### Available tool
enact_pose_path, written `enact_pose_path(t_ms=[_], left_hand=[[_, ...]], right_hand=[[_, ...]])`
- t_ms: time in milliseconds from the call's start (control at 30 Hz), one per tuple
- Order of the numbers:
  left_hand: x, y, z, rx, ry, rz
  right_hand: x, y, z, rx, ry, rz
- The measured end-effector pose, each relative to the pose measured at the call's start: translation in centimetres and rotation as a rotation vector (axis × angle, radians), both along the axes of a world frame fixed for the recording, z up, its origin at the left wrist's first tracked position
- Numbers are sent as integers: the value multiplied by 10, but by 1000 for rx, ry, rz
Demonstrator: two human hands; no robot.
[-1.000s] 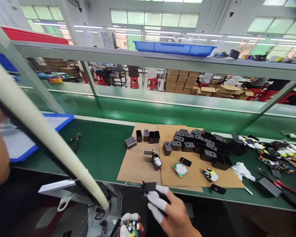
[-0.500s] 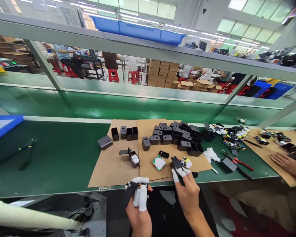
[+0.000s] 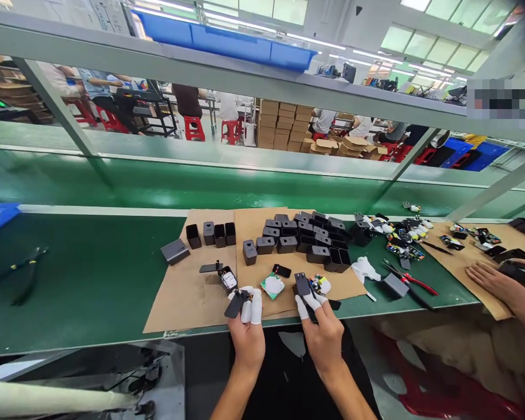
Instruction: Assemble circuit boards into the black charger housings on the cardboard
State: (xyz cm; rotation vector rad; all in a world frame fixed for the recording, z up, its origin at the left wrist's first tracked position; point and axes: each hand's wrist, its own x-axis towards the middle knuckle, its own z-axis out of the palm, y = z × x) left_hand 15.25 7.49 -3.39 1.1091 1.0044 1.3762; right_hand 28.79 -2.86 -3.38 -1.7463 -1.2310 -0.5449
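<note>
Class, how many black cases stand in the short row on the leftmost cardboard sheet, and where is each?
4: the first case at the row's left end, the second case right of it, the third case next, the fourth case at the right end. None seems hidden.

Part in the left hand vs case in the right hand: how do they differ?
Shape: the part presents a thin, flat black plate; the case is boxy.
Surface: the part shows small exposed components beside its plate; the case shows plain black faces.
Position: the part is nearer the open case; the case, the loose board.
Shared: both have black surfaces and are held by white-covered fingers.
</note>
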Motion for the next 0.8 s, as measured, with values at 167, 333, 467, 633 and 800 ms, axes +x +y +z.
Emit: enact_pose_path(t_ms=[167, 333, 467, 633, 800], left_hand=[[-2, -3, -1, 15, 34, 10], [-3, -2, -6, 19, 68, 7], [0, -2, -7, 25, 73, 11], [0, -2, -1, 70, 94, 2], [-3, -2, 3, 126, 133, 13]], right_hand=[[-2, -10, 29, 83, 52, -50], [-2, -7, 13, 76, 148, -12], [-2, -2, -13, 28, 217, 6], [-11, 0, 8, 83, 378, -10], [-44, -12, 62, 361, 1220, 143]])
